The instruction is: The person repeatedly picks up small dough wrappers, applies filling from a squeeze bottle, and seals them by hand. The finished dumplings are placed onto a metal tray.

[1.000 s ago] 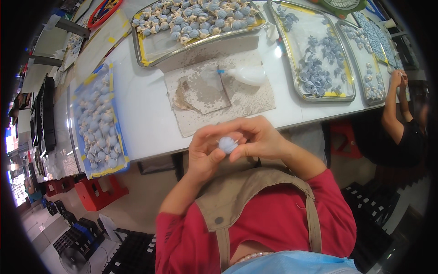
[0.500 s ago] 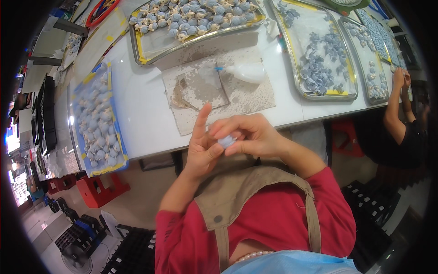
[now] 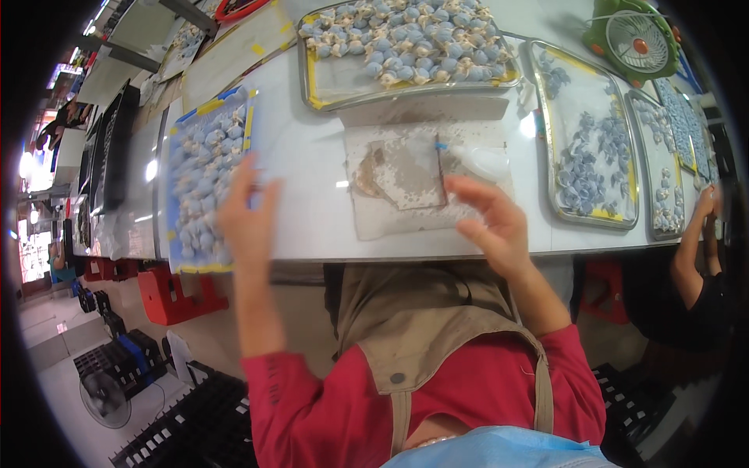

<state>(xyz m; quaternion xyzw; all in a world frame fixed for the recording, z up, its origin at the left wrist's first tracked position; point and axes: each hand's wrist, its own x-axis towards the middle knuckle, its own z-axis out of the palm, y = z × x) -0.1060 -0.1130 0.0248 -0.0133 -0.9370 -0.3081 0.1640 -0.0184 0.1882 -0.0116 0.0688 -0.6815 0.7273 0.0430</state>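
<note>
My left hand [image 3: 251,210] is smeared by motion over the right edge of the blue-lined tray [image 3: 204,269]. That tray holds rows of small rounded blue-grey and cream pieces [image 3: 204,195]. Whether a piece is in my left fingers, I cannot make out. My right hand [image 3: 499,226] hovers at the table's front edge, thumb and fingers apart, with nothing visible between them. Just beyond it a white squeeze bottle [image 3: 485,162] with a blue tip lies on a stained, pale board [image 3: 390,222]. A dark-edged square plate [image 3: 413,183] rests on the same board.
Behind the board stands a metal tray [image 3: 335,100] heaped with similar pieces. To the right, another metal tray [image 3: 563,168] holds loose blue-grey petal-like parts, beside a narrower tray [image 3: 665,232]. A green fan [image 3: 636,43] stands far right. A co-worker's hand [image 3: 708,201] is at the right edge.
My hands were together around a small blue-grey piece; they have parted. The left has moved left to the blue-lined tray, the right to the right. The piece no longer shows. The view has shifted.
</note>
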